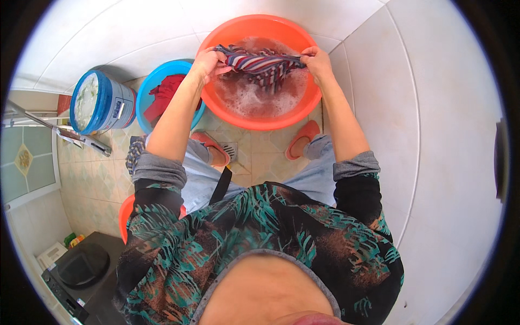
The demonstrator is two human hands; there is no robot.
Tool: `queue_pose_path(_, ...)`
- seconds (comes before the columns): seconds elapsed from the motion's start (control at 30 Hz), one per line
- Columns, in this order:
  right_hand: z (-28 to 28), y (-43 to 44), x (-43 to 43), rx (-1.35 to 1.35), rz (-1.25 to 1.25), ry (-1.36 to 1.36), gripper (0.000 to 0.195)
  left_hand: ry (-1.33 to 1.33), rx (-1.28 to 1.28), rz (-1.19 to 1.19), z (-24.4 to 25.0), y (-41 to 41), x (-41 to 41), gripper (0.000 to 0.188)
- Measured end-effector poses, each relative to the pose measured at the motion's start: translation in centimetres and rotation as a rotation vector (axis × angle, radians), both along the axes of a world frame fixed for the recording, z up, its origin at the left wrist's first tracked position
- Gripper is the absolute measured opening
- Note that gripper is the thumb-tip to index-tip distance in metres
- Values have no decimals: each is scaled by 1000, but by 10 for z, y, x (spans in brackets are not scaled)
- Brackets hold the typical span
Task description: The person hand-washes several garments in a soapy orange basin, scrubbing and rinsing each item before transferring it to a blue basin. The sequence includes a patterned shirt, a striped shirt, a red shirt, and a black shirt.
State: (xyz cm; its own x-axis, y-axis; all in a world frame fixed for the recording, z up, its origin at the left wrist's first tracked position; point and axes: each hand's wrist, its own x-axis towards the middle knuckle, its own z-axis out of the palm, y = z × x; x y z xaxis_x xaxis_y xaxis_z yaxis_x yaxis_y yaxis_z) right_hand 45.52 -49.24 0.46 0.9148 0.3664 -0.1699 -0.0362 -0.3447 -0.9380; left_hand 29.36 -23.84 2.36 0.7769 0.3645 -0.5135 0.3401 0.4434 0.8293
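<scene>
A striped cloth garment point(260, 64) in red, white and dark blue is stretched between my two hands over an orange plastic basin point(260, 124). My left hand point(210, 64) grips its left end near the basin's left rim. At the right rim, my right hand point(317, 63) pinches the other end. The middle of the garment hangs down into sudsy water point(260, 101); its lower part is hidden by foam. A blue basin point(143, 101) with red cloth point(165, 95) in it stands just left of the orange one.
Further left is a blue-rimmed bucket point(118, 103). A floor drain point(230, 151) lies between my feet. Tiled walls point(378, 81) rise behind the basin and at right. A mop-like tool point(85, 140) leans at left; a black appliance point(83, 264) stands at lower left.
</scene>
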Motion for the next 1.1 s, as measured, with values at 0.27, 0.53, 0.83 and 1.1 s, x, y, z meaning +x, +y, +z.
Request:
queue_pose_path(0.27, 19, 7, -3, 294, -17, 28, 19, -96, 585, 26, 17, -8, 0, 22)
queue_pose_path(0.53, 45, -18, -22, -697, 564, -724, 28, -285, 305, 45, 45, 14, -11, 11)
queue_pose_path(0.83, 52, -18, -39, 86, 642, 26, 28, 20, 805, -109, 24, 10, -20, 22)
queue_pose_path(1.1, -2, 3, -89, -774, 615, -384, 34, -301, 759, -36, 31, -11, -27, 21)
